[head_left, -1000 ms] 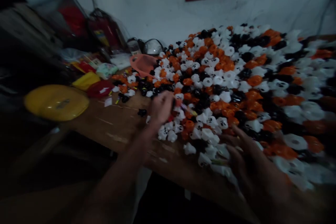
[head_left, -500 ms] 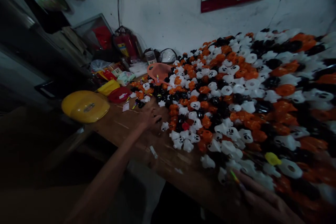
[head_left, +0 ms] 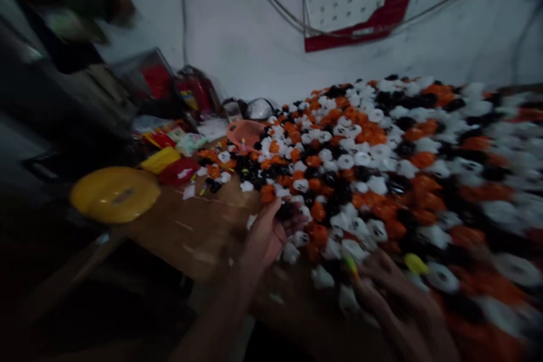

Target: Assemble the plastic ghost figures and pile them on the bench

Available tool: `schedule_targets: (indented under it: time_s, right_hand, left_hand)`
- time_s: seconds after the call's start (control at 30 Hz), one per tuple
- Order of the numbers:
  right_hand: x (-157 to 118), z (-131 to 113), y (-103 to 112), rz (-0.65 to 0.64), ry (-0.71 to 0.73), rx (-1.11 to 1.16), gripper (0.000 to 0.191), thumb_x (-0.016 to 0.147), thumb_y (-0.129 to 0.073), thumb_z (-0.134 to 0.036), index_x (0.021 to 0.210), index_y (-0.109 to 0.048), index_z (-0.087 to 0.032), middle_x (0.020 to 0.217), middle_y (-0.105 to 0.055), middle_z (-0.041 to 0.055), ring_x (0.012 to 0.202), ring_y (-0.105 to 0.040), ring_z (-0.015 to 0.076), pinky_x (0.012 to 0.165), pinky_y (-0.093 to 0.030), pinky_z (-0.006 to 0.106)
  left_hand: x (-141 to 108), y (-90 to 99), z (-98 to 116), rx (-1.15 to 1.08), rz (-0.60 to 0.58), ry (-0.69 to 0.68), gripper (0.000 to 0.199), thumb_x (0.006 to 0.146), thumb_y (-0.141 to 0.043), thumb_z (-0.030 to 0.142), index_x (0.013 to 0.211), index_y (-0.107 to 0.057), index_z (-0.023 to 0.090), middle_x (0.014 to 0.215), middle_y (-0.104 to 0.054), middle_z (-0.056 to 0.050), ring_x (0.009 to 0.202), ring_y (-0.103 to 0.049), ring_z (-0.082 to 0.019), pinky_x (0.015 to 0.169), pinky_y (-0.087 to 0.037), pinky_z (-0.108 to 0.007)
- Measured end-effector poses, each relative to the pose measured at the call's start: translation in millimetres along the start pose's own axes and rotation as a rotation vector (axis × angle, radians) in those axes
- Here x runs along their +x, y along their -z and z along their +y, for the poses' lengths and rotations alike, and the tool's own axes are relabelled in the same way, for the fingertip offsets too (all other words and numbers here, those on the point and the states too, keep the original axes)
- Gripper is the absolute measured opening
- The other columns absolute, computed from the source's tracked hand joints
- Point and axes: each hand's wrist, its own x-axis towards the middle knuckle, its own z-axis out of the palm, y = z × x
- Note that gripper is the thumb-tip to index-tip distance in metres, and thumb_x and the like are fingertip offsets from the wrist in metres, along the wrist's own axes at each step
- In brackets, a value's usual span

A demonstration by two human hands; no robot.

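My left hand [head_left: 271, 233], palm partly turned up, curls its fingers around a small black plastic figure [head_left: 285, 211] at the near edge of a big heap of little figures. Blur hides the figure's shape. Lower right, my right hand [head_left: 390, 291] pinches a thin stick with a green-yellow tip [head_left: 350, 264] that points up and left. White ghost figures lie beside both hands, one of them a white ghost figure [head_left: 322, 278] between them. A yellow piece [head_left: 416, 264] rests on the heap just right of my right hand.
Orange, white and black figures [head_left: 369, 164] cover the table's right side up to the wall. An orange scoop-like tray [head_left: 246, 133] stands behind. On the left are a yellow hard hat [head_left: 114, 195], a red dish [head_left: 180, 172] and a fire extinguisher [head_left: 197, 90]. A calendar [head_left: 352, 0] hangs above.
My left hand has moved right and nearer from the bare table, and a black figure now shows in it. My right hand has come slightly up and left with the stick. The view has shifted.
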Motion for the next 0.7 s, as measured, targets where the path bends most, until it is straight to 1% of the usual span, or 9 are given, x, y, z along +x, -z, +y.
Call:
schedule_targets:
  time_s: [0.03, 0.07, 0.13, 0.2, 0.3, 0.4, 0.47, 0.6, 0.7]
  right_hand:
    - [2.3, -2.9, 3.1, 0.081, 0.056, -0.064, 0.017, 0.074, -0.067, -0.036, 0.081, -0.071, -0.021, 0.075, -0.067, 0.0048, 0.064, -0.063, 0.0190, 0.050, -0.052, 0.024]
    - [4.0, -5.4, 5.3, 0.117, 0.060, -0.078, 0.016, 0.077, -0.065, -0.034, 0.080, -0.069, -0.019, 0.069, -0.064, 0.0035, 0.058, -0.059, 0.0157, 0.045, -0.048, 0.021]
    - [5.5, -7.3, 7.2, 0.191, 0.014, -0.012, 0.015, 0.082, -0.060, -0.031, 0.077, -0.062, -0.018, 0.062, -0.057, 0.0000, 0.050, -0.052, 0.0109, 0.041, -0.042, 0.018]
    - [4.1, -3.7, 7.2, 0.259, -0.034, 0.112, 0.011, 0.084, -0.059, -0.028, 0.079, -0.057, -0.018, 0.065, -0.053, -0.0020, 0.049, -0.049, 0.0084, 0.041, -0.042, 0.017]
    - [1.0, 7.3, 6.5, 0.304, 0.028, 0.153, 0.008, 0.084, -0.060, -0.023, 0.091, -0.060, -0.019, 0.081, -0.059, 0.0010, 0.062, -0.058, 0.0109, 0.053, -0.050, 0.021]
    - [2.2, 14.9, 6.5, 0.284, 0.151, 0.041, 0.013, 0.083, -0.062, -0.018, 0.096, -0.064, -0.019, 0.093, -0.064, 0.0058, 0.086, -0.062, 0.0174, 0.073, -0.053, 0.031]
    - [4.8, 16.4, 6.4, 0.280, 0.201, -0.022, 0.016, 0.081, -0.063, -0.015, 0.097, -0.065, -0.020, 0.095, -0.066, 0.0062, 0.091, -0.061, 0.0186, 0.079, -0.052, 0.034]
    - [6.0, 17.3, 3.5, 0.267, 0.242, -0.064, 0.017, 0.078, -0.067, -0.014, 0.094, -0.067, -0.019, 0.090, -0.068, 0.0045, 0.084, -0.064, 0.0176, 0.074, -0.053, 0.031]
    - [2.1, 19.5, 0.1, 0.296, 0.238, -0.101, 0.015, 0.078, -0.067, -0.016, 0.093, -0.067, -0.019, 0.087, -0.067, 0.0045, 0.081, -0.064, 0.0179, 0.069, -0.054, 0.030]
  left_hand:
    - [-4.9, -15.0, -7.5, -0.208, -0.023, 0.127, 0.022, 0.089, -0.049, 0.032, 0.101, -0.054, 0.014, 0.101, -0.065, -0.010, 0.079, -0.067, -0.019, 0.071, -0.054, -0.031]
    - [-9.3, -28.5, -14.3, -0.356, -0.030, 0.237, 0.020, 0.090, -0.049, 0.029, 0.099, -0.056, 0.013, 0.098, -0.066, -0.010, 0.080, -0.068, -0.019, 0.073, -0.054, -0.031]
    - [-16.6, -50.0, -25.8, -0.479, -0.036, 0.370, 0.022, 0.091, -0.048, 0.030, 0.097, -0.059, 0.011, 0.095, -0.067, -0.009, 0.083, -0.068, -0.020, 0.076, -0.055, -0.033]
    - [-22.4, -65.2, -34.9, -0.545, -0.066, 0.428, 0.024, 0.092, -0.049, 0.032, 0.096, -0.061, 0.012, 0.094, -0.067, -0.008, 0.088, -0.067, -0.022, 0.081, -0.054, -0.035]
    - [-28.0, -79.6, -44.9, -0.582, -0.099, 0.472, 0.026, 0.093, -0.046, 0.033, 0.093, -0.062, 0.012, 0.090, -0.068, -0.007, 0.085, -0.066, -0.020, 0.077, -0.055, -0.034]
    - [-30.6, -86.0, -50.3, -0.592, -0.094, 0.486, 0.033, 0.095, -0.041, 0.033, 0.089, -0.064, 0.010, 0.088, -0.068, -0.007, 0.077, -0.066, -0.016, 0.069, -0.055, -0.028]
    - [-32.0, -87.1, -51.6, -0.607, -0.082, 0.476, 0.034, 0.095, -0.040, 0.033, 0.091, -0.064, 0.010, 0.090, -0.068, -0.008, 0.078, -0.065, -0.015, 0.071, -0.055, -0.026]
    - [-36.9, -88.6, -52.1, -0.596, -0.111, 0.465, 0.038, 0.096, -0.037, 0.036, 0.093, -0.064, 0.008, 0.100, -0.066, -0.011, 0.092, -0.063, -0.017, 0.081, -0.053, -0.025]
    - [-41.9, -91.5, -52.2, -0.528, -0.128, 0.399, 0.037, 0.095, -0.039, 0.035, 0.092, -0.064, 0.009, 0.103, -0.065, -0.013, 0.101, -0.061, -0.020, 0.087, -0.051, -0.029]
